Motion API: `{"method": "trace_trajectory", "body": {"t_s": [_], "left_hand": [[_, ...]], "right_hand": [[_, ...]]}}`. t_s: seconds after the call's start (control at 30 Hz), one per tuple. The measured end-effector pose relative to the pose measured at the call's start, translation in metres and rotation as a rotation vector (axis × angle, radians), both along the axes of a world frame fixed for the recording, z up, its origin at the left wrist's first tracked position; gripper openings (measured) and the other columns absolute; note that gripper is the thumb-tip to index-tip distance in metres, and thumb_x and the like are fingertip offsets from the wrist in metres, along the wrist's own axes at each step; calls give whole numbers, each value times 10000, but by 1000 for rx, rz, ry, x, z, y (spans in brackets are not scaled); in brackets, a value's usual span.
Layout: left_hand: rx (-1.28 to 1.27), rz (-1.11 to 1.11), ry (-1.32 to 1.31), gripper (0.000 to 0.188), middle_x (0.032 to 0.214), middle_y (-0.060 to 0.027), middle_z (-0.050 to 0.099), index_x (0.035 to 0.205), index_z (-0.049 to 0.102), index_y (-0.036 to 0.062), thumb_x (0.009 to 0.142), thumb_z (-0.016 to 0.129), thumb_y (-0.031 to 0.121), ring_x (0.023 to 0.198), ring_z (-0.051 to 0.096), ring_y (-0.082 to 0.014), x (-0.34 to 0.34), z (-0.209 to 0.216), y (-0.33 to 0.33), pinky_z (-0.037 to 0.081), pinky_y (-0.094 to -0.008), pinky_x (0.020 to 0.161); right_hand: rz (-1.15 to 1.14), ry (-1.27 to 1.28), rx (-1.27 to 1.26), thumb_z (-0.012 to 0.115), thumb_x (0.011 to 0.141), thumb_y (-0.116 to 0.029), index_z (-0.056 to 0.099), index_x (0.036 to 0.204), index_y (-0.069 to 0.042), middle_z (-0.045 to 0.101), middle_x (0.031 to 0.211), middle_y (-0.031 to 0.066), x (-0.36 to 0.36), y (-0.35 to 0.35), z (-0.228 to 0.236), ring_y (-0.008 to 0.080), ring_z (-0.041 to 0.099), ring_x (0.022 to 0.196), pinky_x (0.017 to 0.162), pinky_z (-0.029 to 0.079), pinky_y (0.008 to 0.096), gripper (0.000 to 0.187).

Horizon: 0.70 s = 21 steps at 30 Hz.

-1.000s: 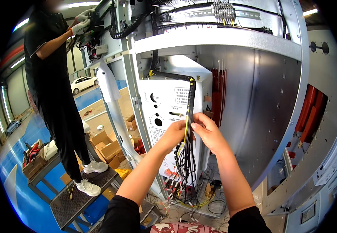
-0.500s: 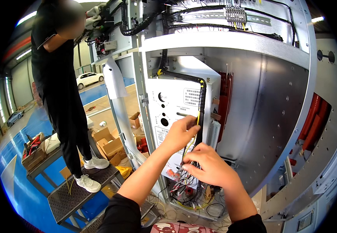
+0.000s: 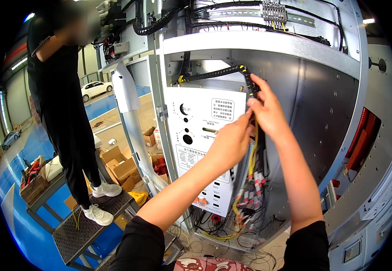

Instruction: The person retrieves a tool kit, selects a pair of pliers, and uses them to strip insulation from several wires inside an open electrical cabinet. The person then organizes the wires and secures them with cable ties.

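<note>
A black-wrapped wire harness [image 3: 216, 73] comes out of the cabinet's upper left, runs right above a white panel box [image 3: 198, 128] and bends downward. My right hand [image 3: 268, 110] is closed around the harness just below the bend, thumb and fingers on either side of it. Directly beneath, my left hand [image 3: 232, 140] grips the same bundle, its fingertips partly hidden by the wires and my right hand. Below both hands hang loose black and yellow wires [image 3: 252, 180] with red and white ends, somewhat blurred.
A metal cabinet frame beam [image 3: 259, 43] crosses above my hands, with terminal blocks [image 3: 273, 16] over it. At left a person [image 3: 56, 90] in dark clothes stands on a step platform [image 3: 92, 228]. Cardboard boxes [image 3: 117, 165] and a tool box [image 3: 33, 178] lie behind.
Both hands have moved up and right, carrying the harness away from the white box's front to its right side. The loose wires now hang further right.
</note>
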State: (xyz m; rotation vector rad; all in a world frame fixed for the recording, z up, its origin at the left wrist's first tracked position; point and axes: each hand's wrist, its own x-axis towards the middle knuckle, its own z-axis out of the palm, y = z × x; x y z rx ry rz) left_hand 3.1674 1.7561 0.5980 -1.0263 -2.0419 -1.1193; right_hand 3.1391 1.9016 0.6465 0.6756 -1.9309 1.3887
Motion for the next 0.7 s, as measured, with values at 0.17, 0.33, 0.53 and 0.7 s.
{"method": "trace_trajectory", "body": {"t_s": [0.17, 0.33, 0.53, 0.7], "left_hand": [[-225, -12, 102, 329, 1049, -188, 643, 1270, 545, 26, 943, 506, 20, 861, 660, -350, 7, -3, -6, 516, -396, 773], [-181, -111, 15, 313, 1015, -120, 623, 1172, 638, 43, 883, 591, -68, 861, 633, -245, 11, 0, -31, 510, -337, 773], [-79, 93, 342, 218, 936, -114, 667, 1055, 667, 10, 851, 636, -62, 881, 650, -212, -8, 38, -40, 506, -308, 802], [-390, 301, 549, 215, 1040, -77, 693, 1140, 680, 54, 949, 587, 82, 974, 653, -182, -34, 94, 6, 499, -294, 874]], "right_hand": [[49, -119, 36, 483, 933, 46, 453, 1473, -194, 577, 855, 24, -55, 69, 5, 88, 483, 610, 540, 449, 242, 591], [37, -95, 61, 486, 947, 14, 459, 1469, -255, 598, 895, 45, -115, 99, -39, 106, 509, 700, 685, 473, 253, 587], [219, 17, -120, 498, 963, -18, 436, 1450, -126, 578, 881, 36, -138, 95, -83, 104, 518, 722, 712, 464, 251, 503], [327, 78, -161, 518, 1003, -142, 532, 1132, -27, 577, 853, 40, -180, 76, -117, 123, 531, 760, 730, 450, 263, 173]]}}
